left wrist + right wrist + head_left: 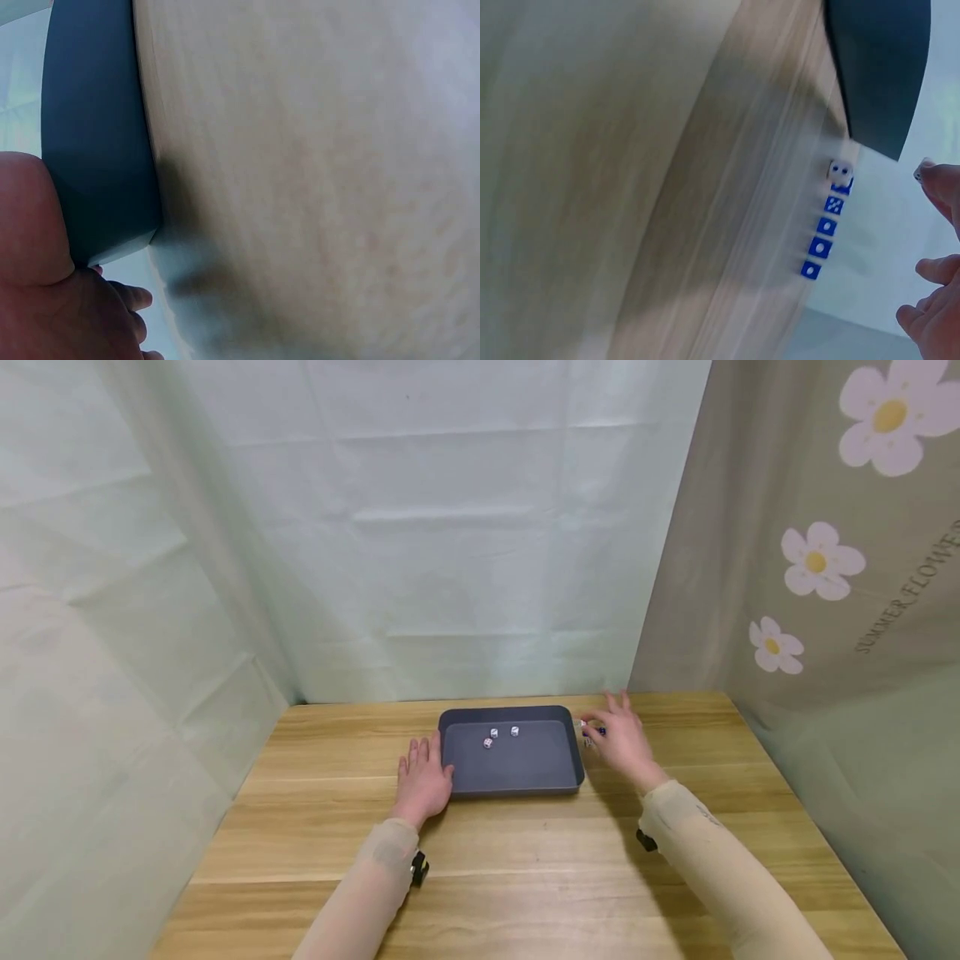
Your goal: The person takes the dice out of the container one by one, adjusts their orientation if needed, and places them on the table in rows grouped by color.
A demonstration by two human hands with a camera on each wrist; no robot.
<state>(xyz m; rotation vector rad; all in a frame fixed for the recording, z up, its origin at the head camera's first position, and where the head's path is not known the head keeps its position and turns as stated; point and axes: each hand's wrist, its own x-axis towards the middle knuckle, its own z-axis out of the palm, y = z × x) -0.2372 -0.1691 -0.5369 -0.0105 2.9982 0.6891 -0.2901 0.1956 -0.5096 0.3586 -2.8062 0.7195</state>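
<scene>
The shallow, dark grey, rectangular tray (517,770) rests on the light brown, wood-grain bench (517,877) and lies between the two hands. The left hand (422,783) is at the tray's left side, fingers extended, thumb against its wall; it grasps nothing. The right hand (621,739) is just beyond the tray's right side, pinching one small white cubic die (919,173) between thumb and forefinger; its other fingers are spread.

Three small white dice with dark pips (493,733) lie inside the tray, toward its far wall. To the right of the tray, near the right hand, a row of five blue dice with white pips (826,226) lies on the bench. At the row's tray end, a separate white die (841,172) partly covers a blue one; contact cannot be determined.
</scene>
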